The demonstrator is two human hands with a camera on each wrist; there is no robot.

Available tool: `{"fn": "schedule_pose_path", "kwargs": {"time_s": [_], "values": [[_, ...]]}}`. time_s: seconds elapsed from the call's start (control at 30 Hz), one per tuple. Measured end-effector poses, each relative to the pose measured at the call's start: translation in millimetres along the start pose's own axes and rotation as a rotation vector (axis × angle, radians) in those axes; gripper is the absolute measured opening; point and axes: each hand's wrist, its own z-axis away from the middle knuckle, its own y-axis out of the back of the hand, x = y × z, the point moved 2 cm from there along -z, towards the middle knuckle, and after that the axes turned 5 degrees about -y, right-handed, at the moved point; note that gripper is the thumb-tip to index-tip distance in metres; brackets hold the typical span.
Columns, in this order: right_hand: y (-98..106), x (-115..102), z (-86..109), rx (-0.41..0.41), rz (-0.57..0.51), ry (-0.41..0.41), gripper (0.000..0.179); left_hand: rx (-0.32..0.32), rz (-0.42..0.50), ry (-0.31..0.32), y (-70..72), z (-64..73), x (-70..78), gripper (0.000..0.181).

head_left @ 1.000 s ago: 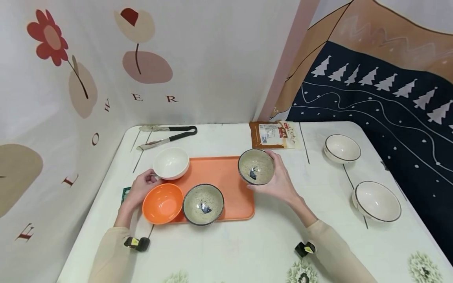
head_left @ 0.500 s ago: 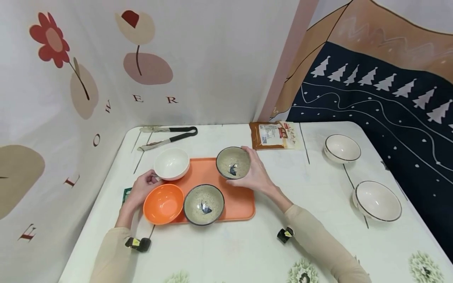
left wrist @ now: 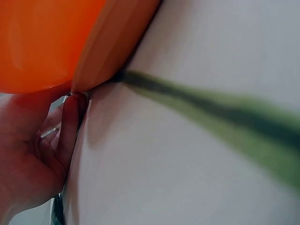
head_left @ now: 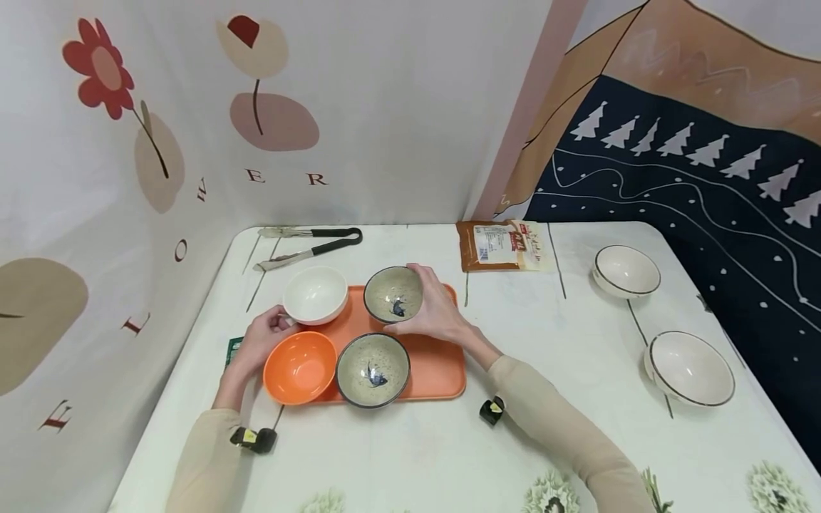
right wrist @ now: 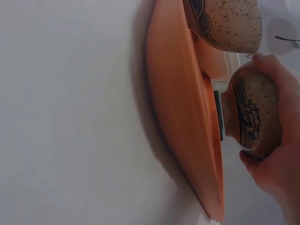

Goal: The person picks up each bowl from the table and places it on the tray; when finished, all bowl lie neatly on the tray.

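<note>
Right hand point(head_left: 431, 308) has its grip round the right side of a speckled bowl point(head_left: 388, 293), over the tray point(head_left: 436, 365)'s far half. Bowl round, no long axis; right hand nearer. Gap to white bowl point(head_left: 316, 296) on its left probably matters most. Left hand point(head_left: 264, 333) pinches tray's left rim.

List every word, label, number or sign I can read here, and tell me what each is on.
"F L O W E R": separate letters on the white wall cloth.
Brown packet: printing too small and blurred to read.
Green item by the left hand: any print unreadable.
Bowl in the right hand: dark drawings, no readable words.
Yellow patches on wrist devices: too small to tell.
</note>
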Motion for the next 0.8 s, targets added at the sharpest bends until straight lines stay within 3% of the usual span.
{"fn": "schedule_pose_path", "kwargs": {"time_s": [0.4,0.8], "values": [[-15.2,-6.9,-13.0,-0.109,0.014,0.013,0.123,-0.003,0.007,0.006,-0.1,1.8,1.5,0.035],[-22.5,-0.3,-21.1,-0.173,0.016,0.082,0.121,0.0,0.013,-0.001,1.2,0.7,2.4,0.035]]}}
